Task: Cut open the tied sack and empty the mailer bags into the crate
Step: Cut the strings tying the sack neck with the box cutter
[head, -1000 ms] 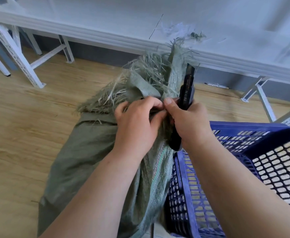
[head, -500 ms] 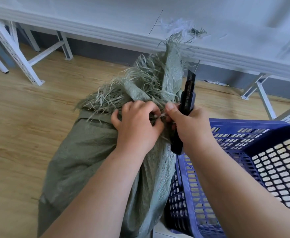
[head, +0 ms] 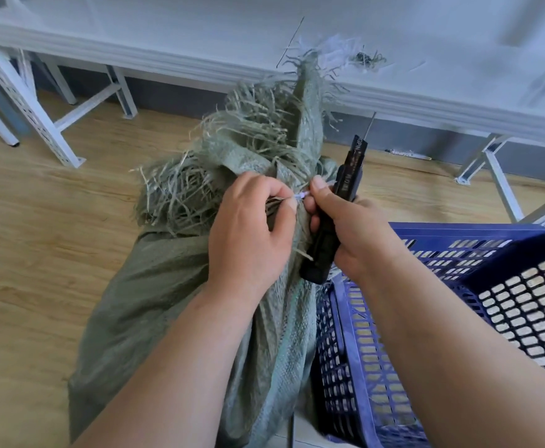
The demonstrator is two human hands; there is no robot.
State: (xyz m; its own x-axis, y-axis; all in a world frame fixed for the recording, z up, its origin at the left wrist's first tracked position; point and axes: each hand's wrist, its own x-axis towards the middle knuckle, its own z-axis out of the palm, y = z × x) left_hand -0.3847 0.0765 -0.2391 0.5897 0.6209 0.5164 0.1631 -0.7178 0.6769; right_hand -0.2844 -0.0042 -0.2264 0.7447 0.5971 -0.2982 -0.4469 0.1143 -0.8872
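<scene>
A green woven sack (head: 180, 305) is stood on the wood-look floor (head: 38, 253), leaning against the near wall of a blue perforated plastic crate (head: 458, 286) at its right. Its neck is gathered and bound, with a frayed fringe (head: 232, 150) of loose strands spreading above the binding. The left hand (head: 248, 234) is curled at the neck, and a thin pale tie (head: 300, 196) is pinched between its fingertips. The same tie is met by the thumb of the right hand (head: 358, 231), whose other fingers are wrapped round a black utility knife (head: 335, 215), held upright with its tip pointing away from the body.

The sack cloth is judged to be soft and limp, coarse enough to be gripped without slipping, though loose strands are likely to be shed and snagged. Only a light to moderate load is suggested by the slack, folded body. The best hold is judged to be the bunched neck just below the tie, so that the tie is kept taut for the blade. For emptying, the bottom corners would be taken instead. The mailer bags are hidden inside the sack. The crate's inside is only partly seen.

A white metal-framed table (head: 297, 59) is stood beyond, with fibre scraps (head: 361, 58) lying on it.
</scene>
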